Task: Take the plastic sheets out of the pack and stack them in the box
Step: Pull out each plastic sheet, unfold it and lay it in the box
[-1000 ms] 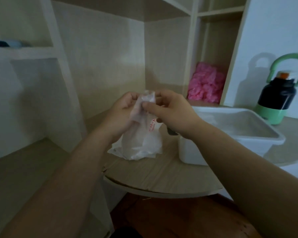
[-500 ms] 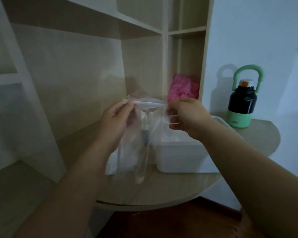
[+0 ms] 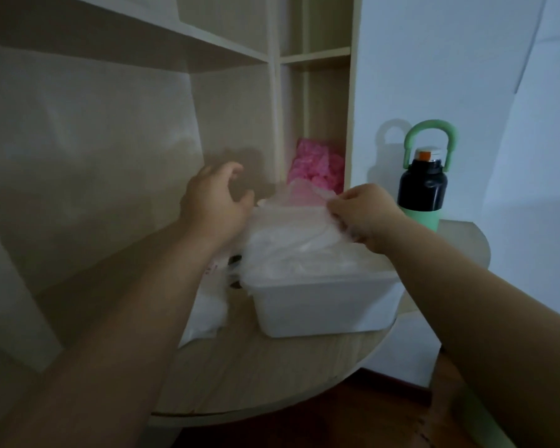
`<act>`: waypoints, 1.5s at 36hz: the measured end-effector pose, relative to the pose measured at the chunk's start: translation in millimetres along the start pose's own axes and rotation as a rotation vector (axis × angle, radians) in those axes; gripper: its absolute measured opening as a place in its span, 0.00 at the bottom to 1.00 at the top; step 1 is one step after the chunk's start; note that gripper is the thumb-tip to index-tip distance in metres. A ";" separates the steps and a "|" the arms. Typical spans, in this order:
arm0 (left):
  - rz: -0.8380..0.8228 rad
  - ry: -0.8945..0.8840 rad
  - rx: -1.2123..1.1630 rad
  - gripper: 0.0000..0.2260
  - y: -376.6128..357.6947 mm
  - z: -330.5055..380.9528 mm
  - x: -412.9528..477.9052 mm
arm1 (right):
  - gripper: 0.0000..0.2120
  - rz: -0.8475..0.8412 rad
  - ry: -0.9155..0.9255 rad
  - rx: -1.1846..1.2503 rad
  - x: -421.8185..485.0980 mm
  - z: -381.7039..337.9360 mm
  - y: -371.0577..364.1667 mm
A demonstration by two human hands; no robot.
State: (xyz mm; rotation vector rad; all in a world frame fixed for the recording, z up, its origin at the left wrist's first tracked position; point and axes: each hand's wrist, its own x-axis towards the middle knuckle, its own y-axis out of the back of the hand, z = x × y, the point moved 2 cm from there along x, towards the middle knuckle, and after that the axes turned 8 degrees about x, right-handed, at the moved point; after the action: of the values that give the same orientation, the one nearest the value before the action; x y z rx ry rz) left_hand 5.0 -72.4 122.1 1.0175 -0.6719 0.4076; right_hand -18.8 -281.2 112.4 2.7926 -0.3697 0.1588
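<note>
A right hand [image 3: 366, 218] pinches one edge of a thin, milky plastic sheet [image 3: 291, 240], apparently to spread it flat. Below and left of the pinch, the crumpled film sags across the open white box [image 3: 320, 305], overhanging its rim. Further left, the left hand [image 3: 214, 202] hovers loosely curled and empty above the pack [image 3: 207, 312].
</note>
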 end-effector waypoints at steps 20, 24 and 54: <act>-0.961 -0.331 0.319 0.22 -75.0 26.3 -24.9 | 0.22 0.003 0.370 -0.952 12.0 20.1 23.8; -1.046 -0.370 0.393 0.21 -81.8 31.4 -23.9 | 0.16 -0.340 0.243 -0.984 10.7 23.0 7.1; -0.169 0.112 -0.170 0.10 24.3 -97.6 -91.0 | 0.10 -0.300 0.577 -0.282 -85.5 -19.6 -133.4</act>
State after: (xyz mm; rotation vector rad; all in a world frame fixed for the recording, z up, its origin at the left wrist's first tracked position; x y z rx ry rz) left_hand -44.9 24.3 41.1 0.8757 -0.5070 0.2534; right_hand -66.2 -132.6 78.5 2.3492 0.1562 0.7502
